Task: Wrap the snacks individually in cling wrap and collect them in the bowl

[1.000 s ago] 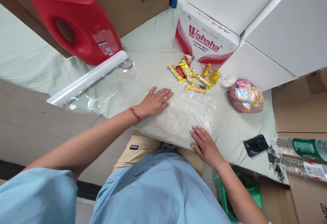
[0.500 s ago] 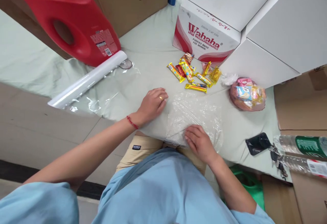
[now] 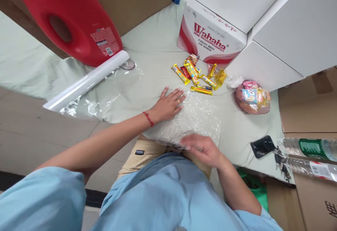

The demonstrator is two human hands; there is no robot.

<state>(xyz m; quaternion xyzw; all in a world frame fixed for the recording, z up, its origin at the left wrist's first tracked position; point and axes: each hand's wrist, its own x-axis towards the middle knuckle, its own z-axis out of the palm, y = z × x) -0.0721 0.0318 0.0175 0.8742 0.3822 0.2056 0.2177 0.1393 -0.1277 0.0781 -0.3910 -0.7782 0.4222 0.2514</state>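
Observation:
A crinkled sheet of clear plastic film (image 3: 201,118) lies on the pale cloth in front of me. My left hand (image 3: 170,104) presses flat on the film's left part, fingers spread, holding nothing. Over the film's front edge is my right hand (image 3: 201,148), blurred by motion. Its fingers stretch to the left with the thumb apart, and nothing shows in them; whether it touches the film I cannot tell. Just beyond the film is a loose pile of small wrapped snacks (image 3: 192,72), mostly in yellow wrappers.
On the left, a roll of clear film (image 3: 86,80) lies beside a red jug (image 3: 84,24). A white and red carton (image 3: 210,36) stands behind the snacks. To the right are a bowl of snacks (image 3: 254,108), a black phone-like item (image 3: 262,146), keys (image 3: 280,160) and plastic bottles (image 3: 292,146).
My left hand has slid right onto the film and spread its fingers. My right hand has shifted slightly left and towards me. The film sheet has moved left and looks more wrinkled.

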